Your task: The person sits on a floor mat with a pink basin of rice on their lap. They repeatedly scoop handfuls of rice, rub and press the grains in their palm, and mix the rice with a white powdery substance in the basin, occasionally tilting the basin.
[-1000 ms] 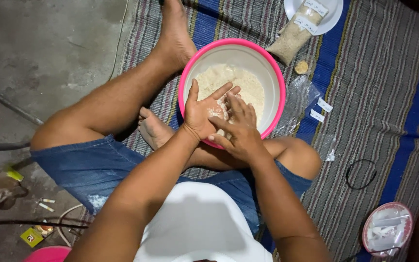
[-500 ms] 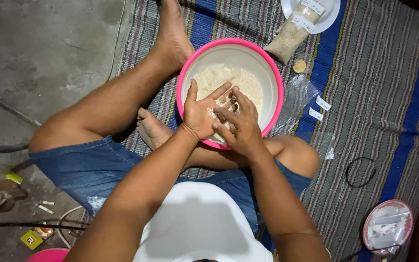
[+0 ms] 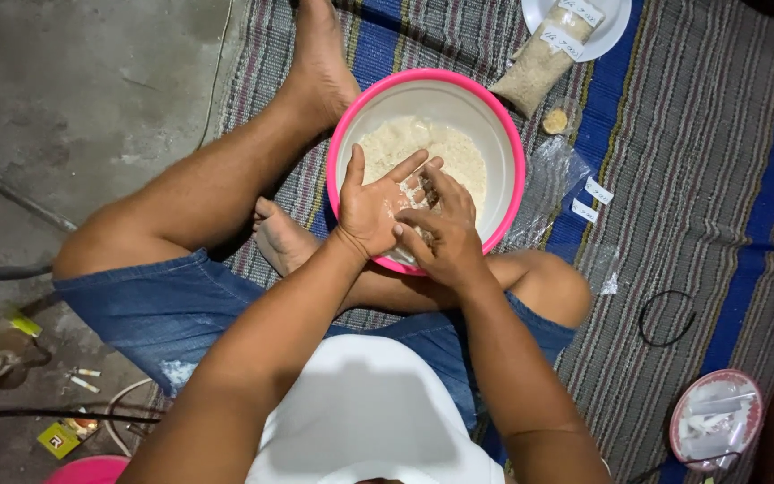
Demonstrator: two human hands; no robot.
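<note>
One pink-rimmed bowl [image 3: 494, 134] sits on the striped mat [image 3: 718, 161], near its left edge, between the person's legs. It holds one heap of pale, crumbly flour [image 3: 423, 143]. Both hands are over the bowl's near side. The left hand [image 3: 371, 208] is spread flat, palm up, fingers apart and dusted with flour; it grips nothing. The right hand [image 3: 441, 235] lies partly across it, fingers loosely bent, fingertips touching the left palm; whether it pinches any flour cannot be told.

Just beyond the bowl, toward the mat's far edge, one bag [image 3: 544, 58] of pale grain leans on one white plate [image 3: 615, 27]. One small round yellowish piece [image 3: 555, 120] lies beside the bag. One clear plastic wrapper [image 3: 553, 184] lies just right of the bowl, with two small white labels [image 3: 597, 190] next to it. Further right lies one black loop [image 3: 666, 316]. Near the mat's near right corner sits one pink-rimmed dish [image 3: 717, 419] holding clear wrappers.
</note>
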